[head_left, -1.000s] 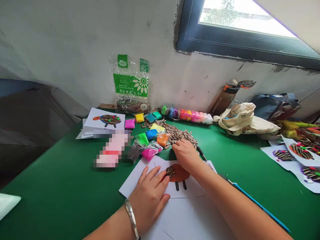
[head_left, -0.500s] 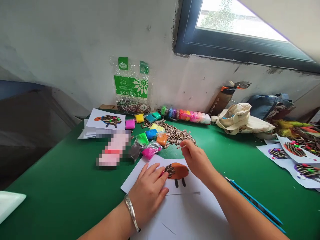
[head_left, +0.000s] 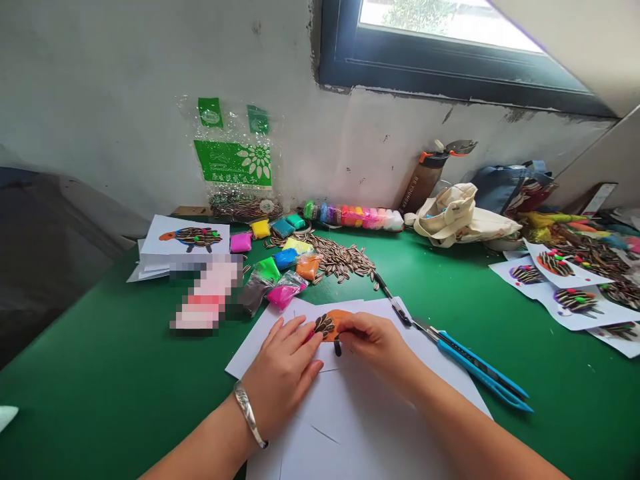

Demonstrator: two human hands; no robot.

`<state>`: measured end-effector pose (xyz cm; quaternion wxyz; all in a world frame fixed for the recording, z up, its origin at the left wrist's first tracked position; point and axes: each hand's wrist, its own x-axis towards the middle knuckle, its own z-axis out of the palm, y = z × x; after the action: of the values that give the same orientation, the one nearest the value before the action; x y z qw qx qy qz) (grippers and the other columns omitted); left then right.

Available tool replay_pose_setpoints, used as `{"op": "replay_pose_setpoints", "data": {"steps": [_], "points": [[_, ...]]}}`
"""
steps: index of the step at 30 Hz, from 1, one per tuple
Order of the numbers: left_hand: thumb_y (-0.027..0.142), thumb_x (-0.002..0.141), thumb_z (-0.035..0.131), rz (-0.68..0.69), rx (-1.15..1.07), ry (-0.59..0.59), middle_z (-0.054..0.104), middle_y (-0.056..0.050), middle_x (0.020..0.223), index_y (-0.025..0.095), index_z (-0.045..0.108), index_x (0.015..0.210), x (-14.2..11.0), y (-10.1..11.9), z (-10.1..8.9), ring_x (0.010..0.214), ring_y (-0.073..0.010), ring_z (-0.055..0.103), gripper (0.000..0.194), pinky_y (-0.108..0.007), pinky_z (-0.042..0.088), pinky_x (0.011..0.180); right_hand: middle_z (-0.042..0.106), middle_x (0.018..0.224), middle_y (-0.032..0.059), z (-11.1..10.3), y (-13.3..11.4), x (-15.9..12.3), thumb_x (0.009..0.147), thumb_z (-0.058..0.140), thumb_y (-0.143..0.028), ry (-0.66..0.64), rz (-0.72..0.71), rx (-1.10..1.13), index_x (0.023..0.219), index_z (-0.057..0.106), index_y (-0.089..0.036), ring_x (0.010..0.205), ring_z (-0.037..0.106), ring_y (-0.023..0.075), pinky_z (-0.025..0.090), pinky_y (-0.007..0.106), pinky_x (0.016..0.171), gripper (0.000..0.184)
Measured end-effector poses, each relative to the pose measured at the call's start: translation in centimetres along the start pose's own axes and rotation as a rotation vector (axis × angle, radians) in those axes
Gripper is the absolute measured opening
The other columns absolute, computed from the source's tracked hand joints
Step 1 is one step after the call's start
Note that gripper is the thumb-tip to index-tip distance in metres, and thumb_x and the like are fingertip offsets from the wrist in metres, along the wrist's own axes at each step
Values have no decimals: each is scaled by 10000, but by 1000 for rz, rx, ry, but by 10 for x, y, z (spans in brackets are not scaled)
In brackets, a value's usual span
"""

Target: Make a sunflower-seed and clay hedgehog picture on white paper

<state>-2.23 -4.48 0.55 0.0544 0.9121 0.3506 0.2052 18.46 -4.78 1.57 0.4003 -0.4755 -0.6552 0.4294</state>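
- Orange clay shape: on the white paper, between the two hands; its right part is hidden by fingers. Dark striped seeds overlap in a fan at its left end. One black leg shows below.
- Step in hand, by my reading: setting seeds into the clay. Best done by lining each one up with its neighbours, tips overlapping, and pressing lightly so that the outline stays round.
- Paper should be kept from sliding, without the steadying fingers nudging seeds already laid.
- Right hand: comes in from the right, palm down, thumb and forefinger drawn together in a pinch at the clay. Cannot tell whether a seed sits between them.
- Left hand: laid on the paper, fingers spread, gripping nothing; forefinger tip right by the seeds.
- Beyond: loose seed pile, near the clay packets. Black pen and blue tool off to the right.
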Motion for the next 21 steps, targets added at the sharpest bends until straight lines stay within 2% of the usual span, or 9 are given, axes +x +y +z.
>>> {"op": "replay_pose_setpoints", "data": {"steps": [4, 11, 17, 21], "points": [[188, 871, 481, 14, 18, -19, 585, -104, 1250, 164, 583, 1201, 0, -1, 1, 1214, -304, 461, 346, -553, 383, 1006, 698, 905, -9, 0, 3, 2, 822, 460, -68, -18, -134, -198, 908, 688, -250, 777, 636, 121, 493, 217, 697, 304], [187, 866, 480, 9, 54, -57, 579, -90, 1263, 181, 583, 1207, 1, -2, 3, 1206, -319, 466, 356, -582, 383, 989, 691, 862, 8, 4, 11, 1, 904, 439, -138, 20, -264, -500, 910, 673, -226, 775, 606, 131, 427, 246, 715, 250], [179, 864, 481, -2, 36, -53, 576, -81, 1267, 193, 573, 1220, 0, 0, 3, 1203, -307, 471, 368, -573, 372, 999, 671, 801, 25, 8, 18, 2, 895, 467, -151, 71, -310, -587, 854, 678, -211, 703, 559, 128, 392, 249, 679, 223], [180, 871, 473, -5, 50, -67, 582, -84, 1261, 183, 578, 1210, 1, 1, 3, 1200, -314, 471, 355, -582, 375, 993, 654, 764, 17, 12, 16, 2, 875, 468, -131, 90, -243, -595, 804, 668, -209, 694, 529, 138, 382, 253, 665, 226]]}}
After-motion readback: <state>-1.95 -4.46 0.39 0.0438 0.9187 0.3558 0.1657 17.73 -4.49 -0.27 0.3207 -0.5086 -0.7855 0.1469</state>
